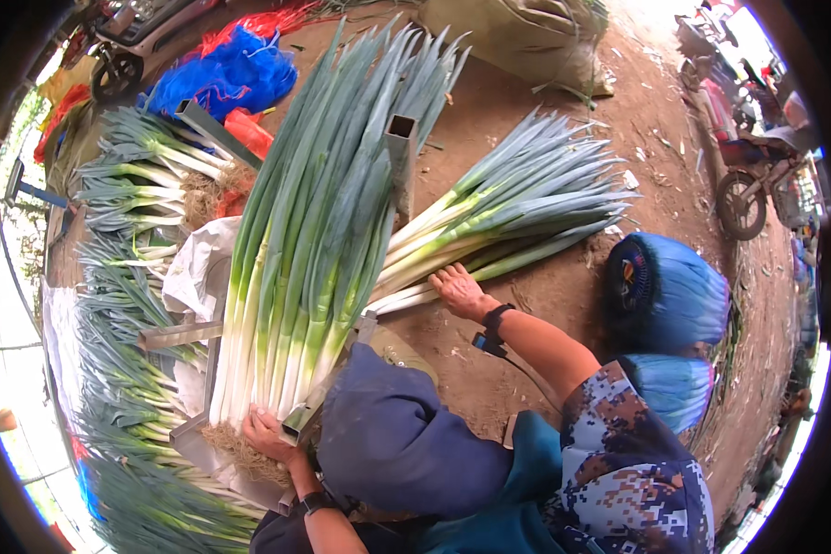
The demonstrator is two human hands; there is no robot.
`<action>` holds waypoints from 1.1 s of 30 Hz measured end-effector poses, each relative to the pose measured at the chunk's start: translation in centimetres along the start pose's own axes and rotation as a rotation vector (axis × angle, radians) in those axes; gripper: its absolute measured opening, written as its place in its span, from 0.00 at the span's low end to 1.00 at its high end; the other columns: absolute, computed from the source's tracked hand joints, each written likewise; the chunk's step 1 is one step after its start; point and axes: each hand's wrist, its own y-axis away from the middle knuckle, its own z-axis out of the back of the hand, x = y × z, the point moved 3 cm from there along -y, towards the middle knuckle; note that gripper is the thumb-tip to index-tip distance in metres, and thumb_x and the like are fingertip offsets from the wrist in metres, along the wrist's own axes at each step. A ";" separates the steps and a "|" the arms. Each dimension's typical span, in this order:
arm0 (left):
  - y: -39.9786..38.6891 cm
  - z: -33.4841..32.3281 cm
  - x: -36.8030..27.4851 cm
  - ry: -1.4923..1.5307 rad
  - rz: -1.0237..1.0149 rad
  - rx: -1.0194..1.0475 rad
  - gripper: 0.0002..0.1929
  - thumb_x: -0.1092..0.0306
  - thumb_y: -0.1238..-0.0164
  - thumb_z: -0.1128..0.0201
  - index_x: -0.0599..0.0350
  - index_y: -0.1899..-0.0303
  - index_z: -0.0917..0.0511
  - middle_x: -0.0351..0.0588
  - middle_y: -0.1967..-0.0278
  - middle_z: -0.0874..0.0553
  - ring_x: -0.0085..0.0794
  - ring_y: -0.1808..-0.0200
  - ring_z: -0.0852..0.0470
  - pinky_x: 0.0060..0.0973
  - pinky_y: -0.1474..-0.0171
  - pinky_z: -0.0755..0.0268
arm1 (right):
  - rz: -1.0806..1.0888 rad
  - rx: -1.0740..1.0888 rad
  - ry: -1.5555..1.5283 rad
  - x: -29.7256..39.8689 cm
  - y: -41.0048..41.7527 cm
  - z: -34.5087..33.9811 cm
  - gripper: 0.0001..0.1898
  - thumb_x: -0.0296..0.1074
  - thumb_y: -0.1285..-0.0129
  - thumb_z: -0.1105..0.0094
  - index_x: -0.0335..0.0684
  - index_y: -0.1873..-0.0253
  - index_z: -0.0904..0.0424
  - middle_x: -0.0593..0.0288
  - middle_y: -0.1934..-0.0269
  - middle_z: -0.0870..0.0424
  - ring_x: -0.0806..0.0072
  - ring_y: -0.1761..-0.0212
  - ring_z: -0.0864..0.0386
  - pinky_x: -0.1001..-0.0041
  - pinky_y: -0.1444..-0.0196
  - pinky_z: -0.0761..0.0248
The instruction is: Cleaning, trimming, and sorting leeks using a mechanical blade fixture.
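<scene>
A large bunch of long green onions point(305, 256) lies lengthwise in a metal frame point(180, 335), white stems and roots towards me, leaves away. My left hand point(271, 436) is at its root end, fingers curled against the lower white stems, just above the tangled brown roots point(239, 453). Over on the right, a second heap of green onions point(519, 204) fans out with its leaves pointing up and right. My right hand point(460, 291) touches the white stems at the near side of this heap; its thumb and grip are hidden.
More green onions point(128, 298) are piled along the left. Upright square metal tubes point(401, 159) flank the bunch. Blue netting point(225, 73) and a stuffed sack point(519, 41) lie beyond. Two blue-wrapped bundles point(672, 291) sit at right, near a parked wheeled vehicle point(748, 201).
</scene>
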 end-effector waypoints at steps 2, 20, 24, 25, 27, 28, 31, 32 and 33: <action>0.1 -0.2 -0.2 0.027 -0.032 -0.032 0.19 0.58 0.23 0.48 0.58 0.44 0.15 0.55 0.48 0.16 0.48 0.46 0.19 0.43 0.41 0.28 | -0.006 0.058 0.038 -0.5 -1.0 -2.4 0.21 0.32 0.45 0.35 0.41 0.45 0.23 0.52 0.50 0.20 0.57 0.43 0.23 0.60 0.39 0.34; -0.7 0.8 -3.9 0.078 0.012 -0.050 0.16 0.64 0.28 0.43 0.61 0.47 0.16 0.56 0.49 0.18 0.51 0.46 0.22 0.46 0.40 0.31 | -0.278 -0.186 -0.345 -16.4 13.8 16.4 0.16 0.18 0.43 0.51 0.33 0.51 0.18 0.40 0.51 0.16 0.44 0.44 0.22 0.57 0.41 0.28; -1.2 0.5 -6.4 0.151 0.141 -0.056 0.13 0.65 0.29 0.40 0.53 0.49 0.15 0.52 0.49 0.19 0.52 0.47 0.22 0.45 0.43 0.30 | -0.103 -0.446 0.248 -21.9 15.4 27.0 0.17 0.19 0.39 0.47 0.34 0.46 0.20 0.41 0.53 0.16 0.49 0.53 0.18 0.60 0.57 0.23; -0.5 1.9 -4.3 0.068 0.169 -0.071 0.12 0.64 0.29 0.40 0.51 0.49 0.15 0.52 0.49 0.19 0.51 0.47 0.22 0.45 0.43 0.29 | -0.298 -0.361 0.035 -18.2 11.1 29.1 0.17 0.20 0.38 0.47 0.34 0.44 0.21 0.40 0.55 0.17 0.49 0.55 0.18 0.59 0.58 0.24; 0.2 2.4 -2.9 0.010 0.205 -0.119 0.12 0.61 0.30 0.38 0.48 0.50 0.15 0.50 0.50 0.20 0.49 0.47 0.23 0.46 0.44 0.30 | -0.405 -0.353 -0.057 -13.3 6.1 36.5 0.18 0.21 0.37 0.47 0.33 0.42 0.22 0.37 0.59 0.17 0.48 0.59 0.18 0.58 0.60 0.25; 0.2 2.4 -3.0 0.015 0.227 -0.131 0.12 0.61 0.30 0.38 0.48 0.50 0.15 0.50 0.50 0.20 0.49 0.47 0.23 0.46 0.44 0.30 | -0.308 -0.436 0.028 -13.8 5.0 38.8 0.18 0.21 0.37 0.47 0.32 0.41 0.23 0.36 0.61 0.18 0.48 0.61 0.18 0.56 0.60 0.26; -0.2 1.7 -4.2 0.005 0.266 -0.072 0.12 0.59 0.31 0.37 0.47 0.50 0.15 0.48 0.50 0.21 0.47 0.46 0.23 0.47 0.44 0.31 | -0.172 -0.426 0.161 -13.1 0.7 46.8 0.20 0.26 0.33 0.46 0.33 0.36 0.25 0.32 0.54 0.17 0.44 0.51 0.17 0.54 0.48 0.25; -0.5 1.1 -4.8 0.055 0.245 -0.087 0.12 0.59 0.31 0.37 0.47 0.50 0.15 0.47 0.50 0.21 0.46 0.46 0.23 0.47 0.44 0.31 | -0.105 -0.428 0.135 -10.5 -0.8 49.7 0.21 0.26 0.32 0.49 0.32 0.34 0.27 0.32 0.52 0.18 0.44 0.48 0.18 0.54 0.44 0.27; -0.7 0.7 -5.3 0.106 0.222 -0.102 0.13 0.59 0.32 0.37 0.48 0.50 0.15 0.46 0.50 0.21 0.45 0.45 0.23 0.46 0.45 0.32 | 0.008 -0.435 0.271 -10.0 -2.7 51.0 0.21 0.25 0.32 0.50 0.32 0.35 0.27 0.34 0.49 0.18 0.45 0.46 0.19 0.55 0.41 0.29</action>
